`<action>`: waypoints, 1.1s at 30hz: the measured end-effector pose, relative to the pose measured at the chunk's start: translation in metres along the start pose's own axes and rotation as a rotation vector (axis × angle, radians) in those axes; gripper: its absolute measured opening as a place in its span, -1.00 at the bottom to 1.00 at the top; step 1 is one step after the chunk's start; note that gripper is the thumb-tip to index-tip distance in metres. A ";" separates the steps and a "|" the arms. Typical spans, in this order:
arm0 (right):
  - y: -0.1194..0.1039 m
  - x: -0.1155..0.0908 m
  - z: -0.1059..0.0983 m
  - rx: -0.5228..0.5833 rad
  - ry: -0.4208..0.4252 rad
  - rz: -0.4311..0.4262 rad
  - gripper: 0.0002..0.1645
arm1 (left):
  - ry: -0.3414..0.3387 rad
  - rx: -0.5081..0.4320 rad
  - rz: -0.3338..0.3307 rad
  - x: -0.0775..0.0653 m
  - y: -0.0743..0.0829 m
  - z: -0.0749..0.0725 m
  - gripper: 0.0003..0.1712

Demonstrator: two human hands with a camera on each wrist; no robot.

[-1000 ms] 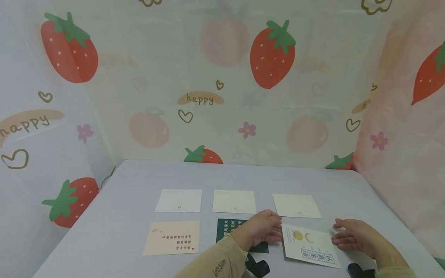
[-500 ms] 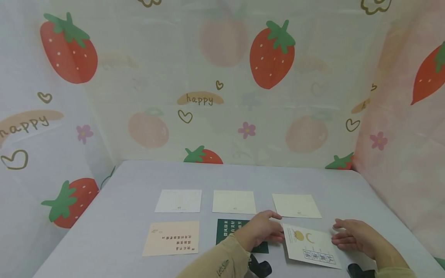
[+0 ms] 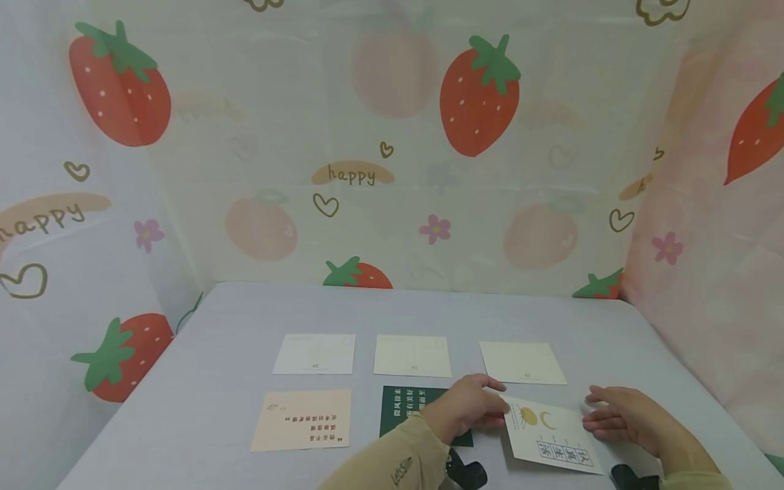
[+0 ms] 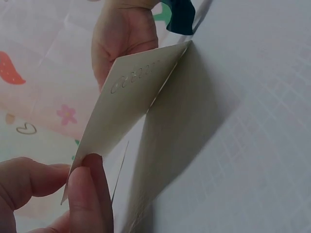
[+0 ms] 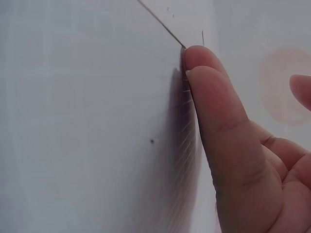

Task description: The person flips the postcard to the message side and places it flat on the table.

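Note:
My left hand (image 3: 462, 412) pinches the left edge of a white card (image 3: 551, 439) between thumb and fingers. The card bears a sun, a moon and boxed characters. That edge is lifted, so the card tilts above its shadow; its pale underside (image 4: 133, 92) faces the left wrist camera. My right hand (image 3: 640, 425) lies at the card's right side, fingers extended close by its edge and thumb held apart. Behind the left hand, a dark green card (image 3: 401, 408) with white writing is partly covered by hand and sleeve.
A peach card (image 3: 303, 418) with writing lies at left. Along the back are a white card (image 3: 315, 354), a cream card (image 3: 412, 355) and another cream card (image 3: 523, 362). Printed fabric (image 3: 392, 224) walls surround the white table (image 3: 202, 354). Both wrists wear black straps.
The left hand has shifted slightly right, with the lifted card edge moving along with it. The right hand stays nearly still, and the other cards lie as before.

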State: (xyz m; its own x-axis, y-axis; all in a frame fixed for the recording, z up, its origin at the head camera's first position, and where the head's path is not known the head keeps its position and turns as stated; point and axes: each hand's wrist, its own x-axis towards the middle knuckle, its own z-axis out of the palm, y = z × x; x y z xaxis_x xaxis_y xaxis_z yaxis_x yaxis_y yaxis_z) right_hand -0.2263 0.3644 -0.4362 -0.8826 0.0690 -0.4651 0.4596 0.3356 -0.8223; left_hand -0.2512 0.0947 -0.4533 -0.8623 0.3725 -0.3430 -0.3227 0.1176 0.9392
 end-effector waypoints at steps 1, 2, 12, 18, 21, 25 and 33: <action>0.000 0.000 0.000 0.000 0.000 -0.001 -0.15 | 0.001 0.007 -0.002 0.000 0.000 0.000 -0.66; 0.000 0.001 0.000 0.001 0.005 0.002 -0.16 | 0.002 0.013 -0.005 0.000 0.000 0.000 -0.66; -0.002 -0.001 0.002 -0.009 0.009 0.007 -0.16 | 0.004 0.042 0.009 -0.002 0.000 0.001 -0.79; -0.002 -0.002 0.003 -0.014 0.000 -0.002 -0.18 | 0.012 0.054 0.024 0.002 -0.003 -0.001 -0.84; -0.002 -0.001 0.003 -0.022 0.001 -0.015 -0.19 | 0.015 0.051 0.028 0.003 -0.003 -0.002 -0.84; -0.002 0.000 0.002 -0.038 0.001 -0.023 -0.19 | 0.019 0.047 0.033 0.003 -0.002 -0.002 -0.81; -0.004 0.000 0.005 -0.091 0.015 -0.040 -0.30 | 0.010 0.049 0.051 0.003 0.002 -0.006 -0.81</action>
State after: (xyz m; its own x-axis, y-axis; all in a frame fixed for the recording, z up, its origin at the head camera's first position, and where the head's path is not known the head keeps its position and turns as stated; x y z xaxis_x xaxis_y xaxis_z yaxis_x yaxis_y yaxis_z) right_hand -0.2271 0.3587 -0.4345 -0.9017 0.0674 -0.4271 0.4136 0.4226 -0.8065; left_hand -0.2564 0.0900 -0.4527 -0.8811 0.3699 -0.2946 -0.2589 0.1439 0.9551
